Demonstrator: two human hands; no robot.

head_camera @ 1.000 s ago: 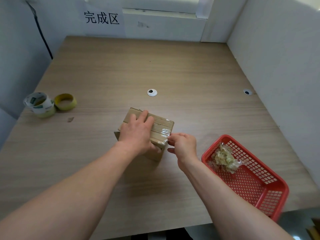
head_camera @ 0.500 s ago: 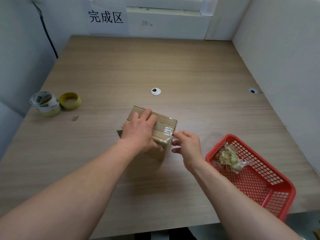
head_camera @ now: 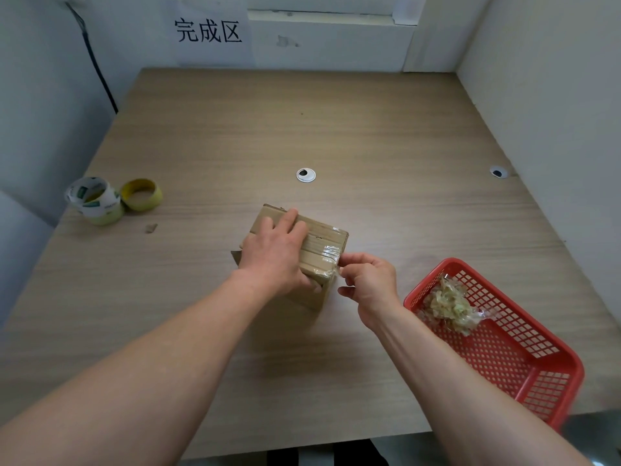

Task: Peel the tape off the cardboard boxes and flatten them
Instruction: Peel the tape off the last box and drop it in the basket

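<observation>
Mid-peel, we judged: near the middle of the desk (head_camera: 386,139) our left hand (head_camera: 274,260) clamped the cardboard box (head_camera: 324,235) while our right hand (head_camera: 369,280) pinched the clear tape (head_camera: 331,255) between its fingers at the box's right edge, which next needed a steady pull away.

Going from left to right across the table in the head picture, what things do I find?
White tape roll, yellow tape roll, cardboard box under the left hand, right hand pinching the tape, red basket.
</observation>
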